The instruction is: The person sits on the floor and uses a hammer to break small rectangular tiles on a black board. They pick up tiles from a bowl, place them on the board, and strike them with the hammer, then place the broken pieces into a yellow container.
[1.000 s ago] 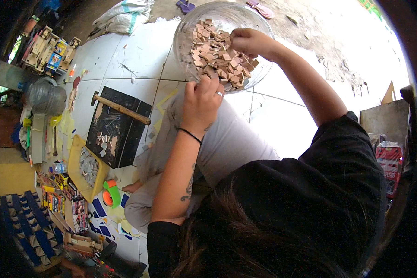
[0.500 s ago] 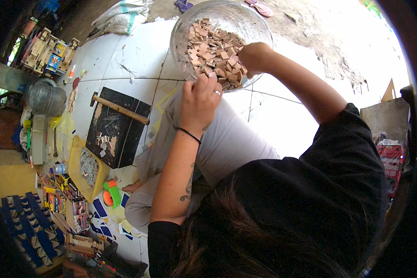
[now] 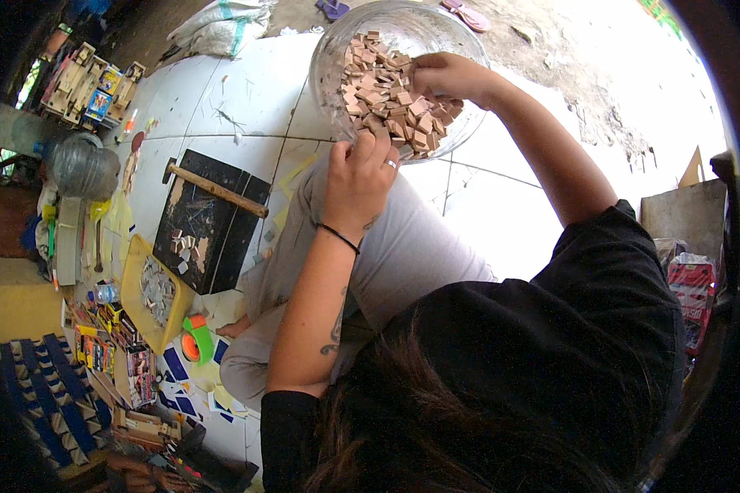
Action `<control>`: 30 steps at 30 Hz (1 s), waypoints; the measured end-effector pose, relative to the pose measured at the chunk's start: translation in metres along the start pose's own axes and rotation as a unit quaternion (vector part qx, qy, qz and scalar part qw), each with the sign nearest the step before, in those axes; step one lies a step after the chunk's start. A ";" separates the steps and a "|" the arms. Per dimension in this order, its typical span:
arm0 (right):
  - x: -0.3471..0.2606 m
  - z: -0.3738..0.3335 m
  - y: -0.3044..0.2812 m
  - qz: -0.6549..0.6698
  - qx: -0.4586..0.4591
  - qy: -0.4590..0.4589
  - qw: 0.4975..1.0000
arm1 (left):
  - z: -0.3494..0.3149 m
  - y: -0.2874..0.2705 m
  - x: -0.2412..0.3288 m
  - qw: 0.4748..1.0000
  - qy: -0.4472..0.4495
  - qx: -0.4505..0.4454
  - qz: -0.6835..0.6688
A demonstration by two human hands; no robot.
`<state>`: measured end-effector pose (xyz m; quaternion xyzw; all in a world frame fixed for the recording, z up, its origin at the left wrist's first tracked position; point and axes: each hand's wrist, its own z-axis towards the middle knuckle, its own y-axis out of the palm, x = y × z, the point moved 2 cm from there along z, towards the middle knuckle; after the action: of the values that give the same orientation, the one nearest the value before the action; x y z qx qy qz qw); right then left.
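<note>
Small flat brown blocks [image 3: 374,82] fill part of a round clear plastic tub [image 3: 337,49] in front of me, which tilts toward me. The fingers of my left hand [image 3: 360,177] are bent over the tub's near rim and hold it. My right hand [image 3: 456,80] reaches into the tub from the right, its fingers curled down among the blocks. What sits inside those fingers is hidden.
To the left, a hammer [image 3: 218,193] lies across a black box [image 3: 242,214] with a few loose pieces. A yellow tray [image 3: 131,304] of grey pieces and a green-orange tape dispenser [image 3: 197,338] are nearby. Sandals [image 3: 467,15] lie beyond the tub.
My right hand has moved left and up across the blocks, and its curled fingers now show more. Some blocks have shifted toward the near right. My left hand stays on the rim.
</note>
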<state>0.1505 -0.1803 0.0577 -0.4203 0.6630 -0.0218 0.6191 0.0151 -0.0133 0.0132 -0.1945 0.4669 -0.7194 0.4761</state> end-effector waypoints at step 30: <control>0.002 -0.013 0.056 -0.452 -0.039 -0.203 0.868 | 0.004 -0.005 0.003 1.000 -0.004 -0.001 -0.001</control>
<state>0.1105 -0.1514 0.0283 -0.6929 0.2608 -0.1875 0.6456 0.0143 -0.0169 0.0192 -0.1987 0.4657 -0.7186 0.4767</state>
